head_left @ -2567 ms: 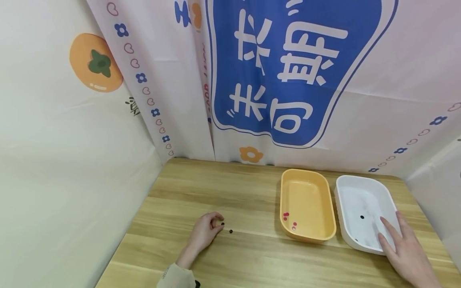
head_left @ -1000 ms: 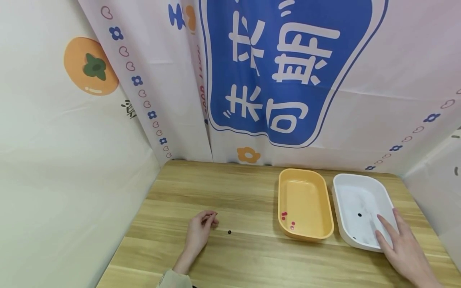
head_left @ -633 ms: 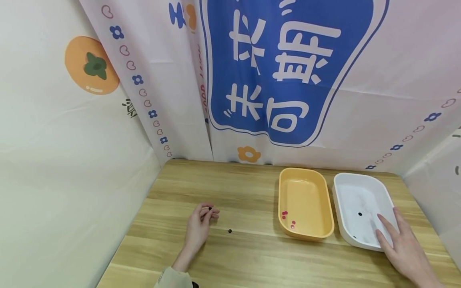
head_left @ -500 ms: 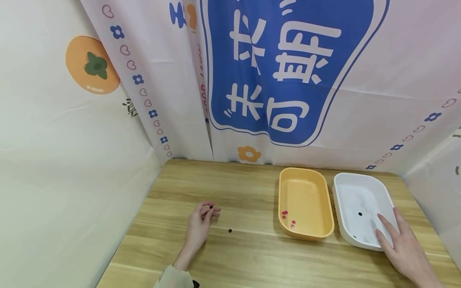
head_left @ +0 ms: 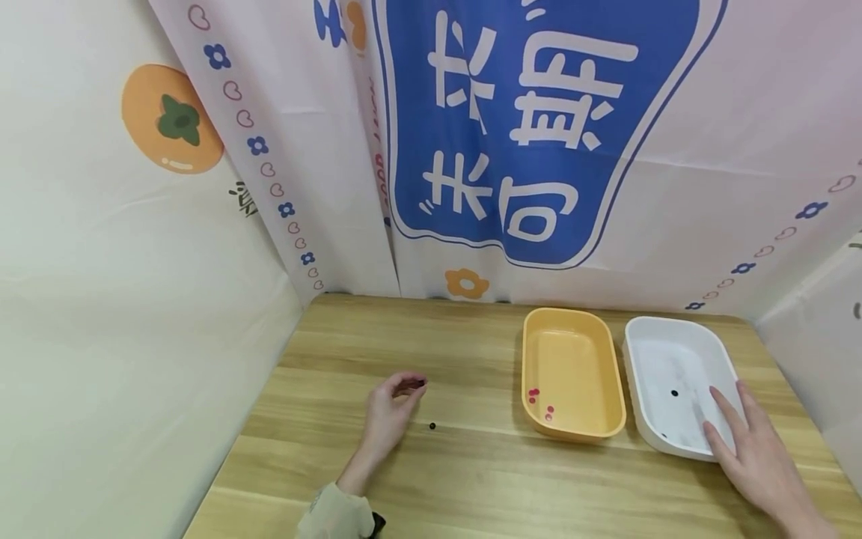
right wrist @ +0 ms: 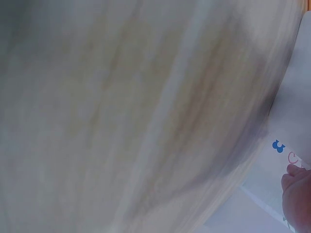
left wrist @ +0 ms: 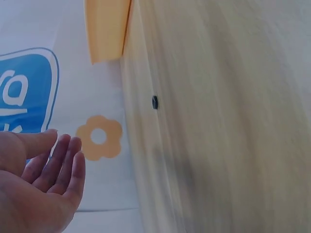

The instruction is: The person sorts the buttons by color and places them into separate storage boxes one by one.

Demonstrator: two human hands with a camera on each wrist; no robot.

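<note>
My left hand [head_left: 388,415] is raised over the left part of the table and pinches a small black button [head_left: 420,382] between thumb and fingertips. A second black button [head_left: 432,426] lies on the wood just below that hand; the left wrist view shows this button [left wrist: 155,102] too, while the pinched one cannot be made out there. My right hand [head_left: 757,460] rests on the near right rim of a white tray [head_left: 636,408], fingers reaching inside. In that tray lie a black button [head_left: 675,393] and another dark one [head_left: 664,436] by the near wall.
A yellow tray [head_left: 572,359] stands left of the white one, with several red buttons [head_left: 533,392] near its left and front walls. The wooden table [head_left: 485,479] ends against a printed cloth curtain [head_left: 323,150] at the back and a pale cloth on the left.
My left hand has picked a black button off the table, lifted it and moved rightward with it. The other button on the wood and my right hand stay in place.
</note>
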